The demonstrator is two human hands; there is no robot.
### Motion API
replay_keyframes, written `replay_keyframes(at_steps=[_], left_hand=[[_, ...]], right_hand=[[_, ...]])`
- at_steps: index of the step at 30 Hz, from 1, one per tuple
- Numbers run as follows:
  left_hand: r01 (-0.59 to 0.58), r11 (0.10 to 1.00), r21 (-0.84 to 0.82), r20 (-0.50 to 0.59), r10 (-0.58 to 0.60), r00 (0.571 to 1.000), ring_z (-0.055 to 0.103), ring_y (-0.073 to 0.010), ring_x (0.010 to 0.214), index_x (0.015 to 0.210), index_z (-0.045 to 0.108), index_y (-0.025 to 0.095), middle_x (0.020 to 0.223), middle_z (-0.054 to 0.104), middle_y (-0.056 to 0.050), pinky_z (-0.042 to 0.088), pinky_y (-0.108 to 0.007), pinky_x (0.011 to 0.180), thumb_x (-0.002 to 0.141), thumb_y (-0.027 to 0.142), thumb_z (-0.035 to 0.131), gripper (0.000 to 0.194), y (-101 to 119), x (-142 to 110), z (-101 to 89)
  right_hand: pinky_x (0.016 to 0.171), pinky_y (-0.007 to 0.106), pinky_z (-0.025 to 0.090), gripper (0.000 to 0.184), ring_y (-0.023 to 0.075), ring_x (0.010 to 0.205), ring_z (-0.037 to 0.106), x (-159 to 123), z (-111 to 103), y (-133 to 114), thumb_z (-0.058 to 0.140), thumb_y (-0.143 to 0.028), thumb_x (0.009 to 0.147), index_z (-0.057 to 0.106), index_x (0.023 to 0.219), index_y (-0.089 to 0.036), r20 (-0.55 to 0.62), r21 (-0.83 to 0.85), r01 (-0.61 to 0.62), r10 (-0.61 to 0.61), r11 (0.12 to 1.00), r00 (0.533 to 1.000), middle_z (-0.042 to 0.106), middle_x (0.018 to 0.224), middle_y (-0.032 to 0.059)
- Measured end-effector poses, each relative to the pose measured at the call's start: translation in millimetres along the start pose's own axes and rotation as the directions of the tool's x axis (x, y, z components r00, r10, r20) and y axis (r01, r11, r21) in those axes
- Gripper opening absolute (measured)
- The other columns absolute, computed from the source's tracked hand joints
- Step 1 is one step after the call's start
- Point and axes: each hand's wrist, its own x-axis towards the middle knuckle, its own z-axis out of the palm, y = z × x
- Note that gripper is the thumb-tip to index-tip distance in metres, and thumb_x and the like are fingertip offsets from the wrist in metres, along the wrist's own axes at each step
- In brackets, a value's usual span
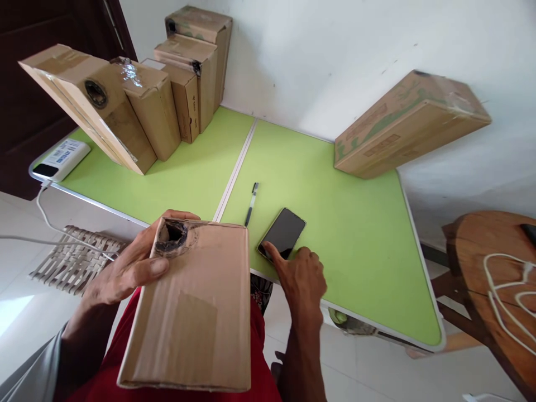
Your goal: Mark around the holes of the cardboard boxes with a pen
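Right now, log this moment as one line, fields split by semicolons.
left hand: holding cardboard box; right hand: thumb over phone; phone: lying on green table; pen: beside phone on table

Left hand (132, 271): box (196, 312); right hand (302, 276): phone (285, 230)

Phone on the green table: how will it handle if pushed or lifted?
The phone likely slides rather than tips, since it appears flat on the table. Its glossy screen suggests a slippery top face. Probably stiff, given its slab shape.
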Motion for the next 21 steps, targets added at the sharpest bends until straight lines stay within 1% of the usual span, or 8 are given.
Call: replay_keyframes(at_steps=[3, 5, 7, 10, 13, 15, 18, 21], left_hand=[[0.058, 0.997, 0.046, -0.075, -0.054, 0.996, 0.067, -0.0421, 0.129, 0.155, 0.053, 0.029, 0.145, 0.072, -0.006, 0.058, -0.049, 0.103, 0.094, 0.063, 0.066, 0.071, 3.0, 2.0, 11.0], [0.086, 0.992, 0.096, -0.107, -0.075, 0.991, 0.062, -0.0446, 0.136, 0.156, 0.055, 0.027, 0.154, 0.067, -0.011, 0.055, -0.051, 0.108, 0.092, 0.064, 0.071, 0.075, 3.4, 4.1, 15.9], [0.069, 0.989, 0.13, -0.065, -0.061, 0.996, 0.059, -0.0443, 0.14, 0.159, 0.054, 0.026, 0.157, 0.063, -0.013, 0.053, -0.051, 0.111, 0.093, 0.065, 0.073, 0.079, 2.4, 7.3, 16.9], [-0.01, 0.987, 0.159, 0.02, 0.006, 1.0, 0.062, -0.0403, 0.132, 0.161, 0.05, 0.023, 0.148, 0.066, -0.014, 0.053, -0.051, 0.11, 0.095, 0.064, 0.071, 0.08, 0.1, 12.2, 13.3], [-0.053, 0.986, 0.159, 0.031, 0.049, 0.998, 0.063, -0.039, 0.132, 0.159, 0.05, 0.022, 0.149, 0.066, -0.014, 0.05, -0.053, 0.115, 0.099, 0.062, 0.068, 0.075, -3.1, 13.0, 9.0], [-0.062, 0.989, 0.135, 0.025, 0.059, 0.998, 0.062, -0.039, 0.135, 0.161, 0.048, 0.025, 0.153, 0.064, -0.013, 0.05, -0.053, 0.116, 0.101, 0.061, 0.067, 0.073, -6.6, 10.7, 7.0], [-0.075, 0.99, 0.122, 0.019, 0.073, 0.997, 0.061, -0.0387, 0.136, 0.164, 0.046, 0.029, 0.155, 0.063, -0.013, 0.049, -0.055, 0.117, 0.102, 0.06, 0.066, 0.071, -11.3, 7.1, 5.4], [-0.09, 0.985, 0.148, 0.01, 0.089, 0.996, 0.063, -0.038, 0.131, 0.159, 0.049, 0.028, 0.149, 0.065, -0.012, 0.049, -0.056, 0.116, 0.101, 0.061, 0.066, 0.069, -10.5, 7.2, 5.1]], right_hand=[[0.102, 0.059, 0.057, 0.082, 0.0518, 0.136, 0.061, -1.0, 9.7, -19.1, 0.075, -0.067, 0.094, 0.059, 0.139, -0.001, -0.016, 0.039, -0.021, 0.022, 0.999, 1.0, 0.061, 0.142, 0.0361], [0.103, 0.056, 0.057, 0.078, 0.0516, 0.136, 0.063, 1.5, 11.4, -22.9, 0.077, -0.061, 0.09, 0.057, 0.138, -0.003, -0.007, 0.094, -0.043, 0.044, 0.995, 0.999, 0.061, 0.144, 0.0361], [0.103, 0.056, 0.057, 0.081, 0.0522, 0.133, 0.065, 6.4, 9.0, -19.4, 0.08, -0.058, 0.083, 0.056, 0.139, -0.005, 0.011, 0.164, -0.058, 0.057, 0.985, 0.998, 0.061, 0.145, 0.0369], [0.104, 0.059, 0.055, 0.086, 0.0549, 0.129, 0.067, 16.4, 4.2, -8.0, 0.081, -0.06, 0.074, 0.055, 0.137, -0.006, 0.042, 0.284, -0.077, 0.068, 0.956, 0.997, 0.065, 0.14, 0.0381], [0.099, 0.06, 0.056, 0.068, 0.054, 0.119, 0.07, 23.8, 5.5, 2.6, 0.077, -0.062, 0.068, 0.064, 0.116, -0.015, 0.09, 0.424, -0.088, 0.055, 0.901, 0.994, 0.075, 0.121, 0.0317], [0.088, 0.056, 0.06, 0.06, 0.0481, 0.106, 0.074, 24.1, 9.3, 7.9, 0.076, -0.064, 0.065, 0.065, 0.104, -0.02, 0.139, 0.551, -0.089, 0.014, 0.83, 0.99, 0.078, 0.112, 0.0246], [0.076, 0.048, 0.065, 0.062, 0.0396, 0.098, 0.079, 15.9, 10.8, 13.7, 0.074, -0.068, 0.064, 0.066, 0.105, -0.022, 0.224, 0.75, -0.116, -0.085, 0.651, 0.971, 0.081, 0.113, 0.0179], [0.081, 0.049, 0.07, 0.068, 0.0393, 0.108, 0.081, -2.1, -4.6, 18.5, 0.078, -0.069, 0.064, 0.067, 0.113, -0.023, 0.245, 0.875, -0.157, -0.138, 0.458, 0.96, 0.08, 0.124, 0.0163]])
